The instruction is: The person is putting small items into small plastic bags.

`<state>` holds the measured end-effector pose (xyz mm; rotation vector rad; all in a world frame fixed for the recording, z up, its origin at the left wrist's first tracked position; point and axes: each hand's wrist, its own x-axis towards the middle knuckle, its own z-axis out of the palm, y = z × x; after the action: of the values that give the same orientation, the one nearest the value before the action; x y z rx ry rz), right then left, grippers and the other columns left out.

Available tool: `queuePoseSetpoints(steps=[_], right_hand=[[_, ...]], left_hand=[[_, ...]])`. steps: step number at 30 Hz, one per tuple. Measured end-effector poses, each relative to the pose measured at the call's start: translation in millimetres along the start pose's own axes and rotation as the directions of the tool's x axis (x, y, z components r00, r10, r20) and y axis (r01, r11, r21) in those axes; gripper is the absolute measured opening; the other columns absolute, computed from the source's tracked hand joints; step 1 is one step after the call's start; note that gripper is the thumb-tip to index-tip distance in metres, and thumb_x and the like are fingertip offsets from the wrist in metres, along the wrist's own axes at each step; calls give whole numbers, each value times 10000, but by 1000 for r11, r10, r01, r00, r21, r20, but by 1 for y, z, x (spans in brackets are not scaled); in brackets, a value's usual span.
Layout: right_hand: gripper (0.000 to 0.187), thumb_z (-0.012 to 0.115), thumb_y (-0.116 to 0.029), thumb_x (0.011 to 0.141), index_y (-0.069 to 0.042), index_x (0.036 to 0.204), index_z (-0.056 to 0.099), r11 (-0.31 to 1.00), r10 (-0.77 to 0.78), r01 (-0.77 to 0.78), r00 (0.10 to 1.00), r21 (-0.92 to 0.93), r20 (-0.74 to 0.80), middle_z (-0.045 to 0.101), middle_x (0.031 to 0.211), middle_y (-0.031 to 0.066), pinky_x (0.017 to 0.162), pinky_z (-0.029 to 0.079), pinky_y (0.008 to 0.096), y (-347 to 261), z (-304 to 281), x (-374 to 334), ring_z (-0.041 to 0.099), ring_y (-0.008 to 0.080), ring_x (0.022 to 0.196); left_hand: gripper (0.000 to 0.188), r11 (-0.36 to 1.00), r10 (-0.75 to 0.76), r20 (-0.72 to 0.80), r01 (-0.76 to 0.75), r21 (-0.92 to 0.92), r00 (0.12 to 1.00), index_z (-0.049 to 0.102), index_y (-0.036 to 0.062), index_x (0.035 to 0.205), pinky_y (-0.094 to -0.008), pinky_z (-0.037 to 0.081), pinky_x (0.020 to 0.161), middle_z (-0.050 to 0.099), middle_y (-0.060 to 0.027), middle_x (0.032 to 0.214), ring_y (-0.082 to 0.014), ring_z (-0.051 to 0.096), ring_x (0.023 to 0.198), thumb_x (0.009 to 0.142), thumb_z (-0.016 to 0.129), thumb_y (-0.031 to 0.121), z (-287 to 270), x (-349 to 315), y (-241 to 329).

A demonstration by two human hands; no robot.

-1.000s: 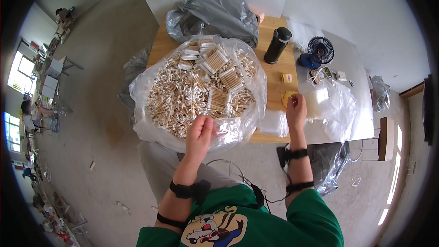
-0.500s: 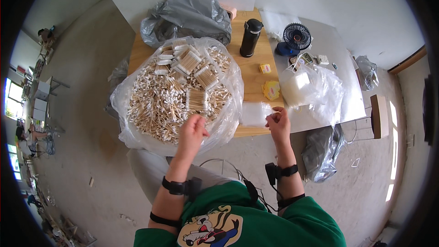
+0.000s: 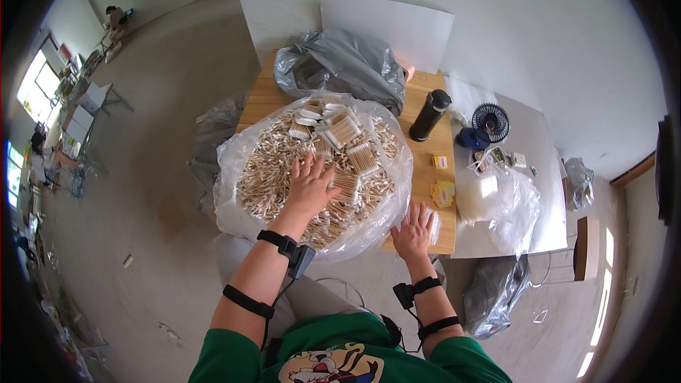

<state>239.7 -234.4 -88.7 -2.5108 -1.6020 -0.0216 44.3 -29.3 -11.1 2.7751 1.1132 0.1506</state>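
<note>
A big clear plastic bag [image 3: 228,184] stands rolled back at its mouth, heaped with loose cotton swabs [image 3: 268,170]. Several packed bundles of swabs [image 3: 343,130] lie on top of the heap at its far side. My left hand [image 3: 310,186] is spread flat over the middle of the heap, fingers apart, palm down. To the right of the bag, my right hand [image 3: 413,232] rests with its fingers spread on or just over small clear plastic sleeves [image 3: 434,228] at the table's near edge. Neither hand grips anything that I can see.
The wooden table [image 3: 418,163] also bears a black flask [image 3: 430,115], a small yellow box [image 3: 440,162], yellow cards [image 3: 443,193] and a grey plastic bag [image 3: 340,64]. On the grey table to the right are a small fan [image 3: 489,123] and clear bags [image 3: 507,206].
My left hand has moved farther over the swabs and spread its fingers. The right hand, pinched at the sleeves before, now lies open over them. The view has tilted up and turned left.
</note>
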Motion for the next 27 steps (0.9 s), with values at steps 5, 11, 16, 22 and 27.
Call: queuePoseSetpoints(steps=[5,11,16,22,27], right_hand=[[601,573,-364,819,-92,1336,433,998,60,-62,996,28,63,303,1454,122,1100,71,561,11,26,-1,195,340,1370],[605,564,-354,816,-68,1330,424,996,82,-79,994,-45,76,304,1456,111,1109,66,545,7,32,1,204,324,1370],[501,596,-245,802,-53,1249,474,994,86,-83,995,69,-42,416,1355,122,1080,171,513,29,31,4,290,320,1317],[175,574,37,783,-14,949,586,931,229,-30,824,364,-518,599,919,133,822,443,388,-8,-69,23,569,291,903],[164,555,3,815,-16,974,587,760,-61,188,974,623,-219,607,935,167,742,485,365,-94,-122,55,596,325,830]], left_hand=[[554,991,-131,-23,131,15,991,468,179,1331,-549,17,1108,255,-69,1490,-311,106,1399,863,533,468,-5,-21,-28],[564,935,-354,107,350,56,929,388,223,1387,-613,143,1065,231,-45,1500,-314,128,1393,886,511,452,-32,-31,-61],[553,921,-389,88,386,42,917,339,271,1409,-611,212,1035,183,-34,1516,-309,105,1399,905,476,453,-31,-26,-67],[603,936,-351,203,341,82,914,295,244,1431,-671,96,1034,109,-28,1534,-320,50,1404,904,429,507,-18,-23,-48],[635,948,-316,163,318,19,935,341,222,1411,-708,63,1010,173,-93,1508,-386,105,1372,867,472,522,-13,-43,-47]])
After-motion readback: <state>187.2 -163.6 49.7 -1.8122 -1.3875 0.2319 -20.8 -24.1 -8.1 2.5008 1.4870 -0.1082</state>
